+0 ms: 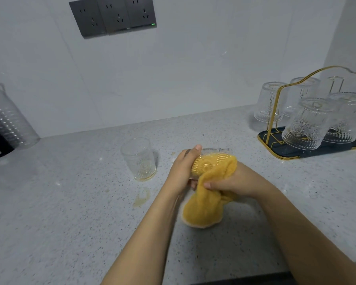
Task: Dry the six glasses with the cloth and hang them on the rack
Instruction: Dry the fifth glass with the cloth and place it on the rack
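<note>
Above the speckled tabletop (pixel 70 202), the left hand (pixel 180 171) has its grip wrapped round an embossed glass (pixel 209 159) lying on its side, while the right hand (pixel 232 182) has its grip clamped on the yellow cloth (pixel 201 208) stuffed into that glass. Just left stands another glass (pixel 139 159), upright. Four glasses hang upside down on the gold rack (pixel 275 112), far right.

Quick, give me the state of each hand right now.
Left hand: closed around the glass being dried.
Right hand: closed, gripping the yellow cloth wrapped over that glass.
</note>
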{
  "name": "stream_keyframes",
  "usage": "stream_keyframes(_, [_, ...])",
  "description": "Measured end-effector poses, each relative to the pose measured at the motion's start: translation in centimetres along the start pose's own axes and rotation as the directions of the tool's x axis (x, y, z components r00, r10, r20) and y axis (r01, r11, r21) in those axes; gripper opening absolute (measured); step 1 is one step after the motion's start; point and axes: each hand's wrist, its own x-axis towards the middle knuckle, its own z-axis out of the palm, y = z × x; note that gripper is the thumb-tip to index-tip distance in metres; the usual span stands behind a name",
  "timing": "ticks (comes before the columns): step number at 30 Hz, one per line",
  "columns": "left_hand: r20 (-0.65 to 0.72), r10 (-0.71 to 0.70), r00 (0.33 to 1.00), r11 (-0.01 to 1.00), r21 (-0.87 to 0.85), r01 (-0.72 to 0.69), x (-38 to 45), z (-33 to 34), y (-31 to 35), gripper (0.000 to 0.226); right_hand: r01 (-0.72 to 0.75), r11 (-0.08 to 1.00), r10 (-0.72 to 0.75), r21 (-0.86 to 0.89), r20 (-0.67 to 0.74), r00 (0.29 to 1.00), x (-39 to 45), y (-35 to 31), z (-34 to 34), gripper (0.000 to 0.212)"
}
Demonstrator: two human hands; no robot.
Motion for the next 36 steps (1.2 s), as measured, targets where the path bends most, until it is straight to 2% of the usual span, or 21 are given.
stream_keyframes(1, [0.022,-0.030,0.999,0.999,0.010,0.030,0.0,-0.2,0.1,0.042,0.004,1.000,-0.004,-0.024,-0.008,1.000,0.0,-0.1,0.1,0.031])
stream_keyframes(3, [0.008,-0.025,1.000,0.999,0.036,0.024,-0.2,-0.1,0.2,0.040,0.025,0.997,-0.023,0.071,-0.041,0.999,0.1,-0.1,-0.1,0.029])
stream_keyframes(5, [-0.019,0.083,0.996,0.994,0.068,-0.081,-0.5,0.2,0.1,0.034,0.017,0.967,0.010,0.255,-0.102,0.995,0.4,0.1,-0.8,0.028])
stream_keyframes(7, [-0.017,0.230,0.973,0.962,0.152,-0.225,-0.4,0.3,-0.4,0.046,-0.003,0.894,0.059,0.449,-0.112,0.992,0.5,0.3,-1.4,0.029])
stream_keyframes(8, [-0.019,0.266,0.964,0.950,0.173,-0.259,-0.4,0.4,-0.6,0.048,-0.003,0.875,0.059,0.484,-0.101,0.993,0.5,0.2,-1.5,0.027])
stream_keyframes(9, [-0.034,0.265,0.964,0.954,0.156,-0.257,-0.4,0.5,-0.6,0.044,-0.006,0.891,0.052,0.454,-0.090,0.995,0.4,0.2,-1.4,0.026])
stream_keyframes(11, [-0.062,0.173,0.983,0.985,0.019,-0.172,-0.5,0.6,-0.2,0.028,-0.018,0.972,0.033,0.234,-0.062,0.998,0.2,0.3,-0.8,0.026])
stream_keyframes(12, [-0.055,0.104,0.993,0.994,-0.038,-0.106,-0.4,0.5,-0.1,0.028,-0.021,0.996,0.025,0.088,-0.040,0.999,0.1,0.4,-0.4,0.025])
stream_keyframes(14, [-0.008,-0.009,1.000,0.999,-0.041,0.008,-0.1,0.1,-0.2,0.037,-0.011,0.992,0.012,-0.123,0.015,1.000,0.1,0.8,0.2,0.027])
stream_keyframes(17, [0.035,-0.142,0.989,0.990,-0.017,0.143,-0.3,-0.2,0.0,0.045,-0.019,0.983,0.007,-0.181,-0.066,0.998,0.2,0.8,0.1,0.030])
stream_keyframes(18, [0.058,-0.131,0.990,0.991,0.000,0.131,-0.6,0.1,0.3,0.044,-0.017,0.992,0.002,-0.126,-0.116,0.993,0.2,0.7,-0.2,0.029])
stream_keyframes(21, [0.025,0.076,0.997,0.989,0.128,-0.079,-0.6,0.9,-0.2,0.025,0.015,0.982,0.030,0.189,-0.230,0.973,0.5,0.4,-1.4,0.026])
stream_keyframes(23, [0.008,0.188,0.982,0.966,0.177,-0.187,-0.5,1.2,-0.6,0.035,0.031,0.922,0.063,0.386,-0.229,0.971,0.6,0.5,-2.1,0.031])
stream_keyframes(24, [0.002,0.205,0.979,0.964,0.170,-0.203,-0.5,1.3,-0.7,0.038,0.026,0.911,0.062,0.412,-0.197,0.978,0.5,0.5,-2.1,0.034])
stream_keyframes(25, [-0.024,0.193,0.981,0.971,0.147,-0.187,-0.6,1.4,-0.5,0.039,0.008,0.929,0.053,0.371,-0.153,0.987,0.5,0.6,-2.0,0.036])
stream_keyframes(27, [-0.060,0.092,0.994,0.994,0.059,-0.088,-0.5,1.2,-0.2,0.040,-0.013,0.986,0.019,0.167,-0.034,0.999,0.2,0.6,-1.5,0.031])
stream_keyframes(29, [-0.023,-0.071,0.997,0.997,-0.008,0.071,-0.4,1.0,0.1,0.063,0.016,1.000,-0.016,0.007,0.022,1.000,0.3,0.7,-1.5,0.028])
stream_keyframes(30, [0.030,-0.133,0.991,0.990,-0.035,0.135,-0.4,0.9,0.1,0.074,0.038,0.999,-0.038,-0.032,0.011,0.999,0.3,0.7,-1.7,0.027])
stream_keyframes(31, [0.075,-0.177,0.981,0.983,-0.041,0.181,-0.5,0.6,0.1,0.077,0.067,0.996,-0.068,-0.052,-0.019,0.997,0.4,0.7,-1.9,0.025])
stream_keyframes(34, [0.172,-0.282,0.944,0.958,0.000,0.286,-0.2,-0.5,0.4,0.057,0.159,0.984,-0.169,-0.082,-0.140,0.976,0.4,0.8,-2.7,0.015])
stream_keyframes(36, [0.262,-0.322,0.910,0.941,-0.020,0.338,0.0,-1.1,0.4,0.054,0.233,0.968,-0.247,-0.091,-0.212,0.946,0.4,0.7,-2.7,0.010])
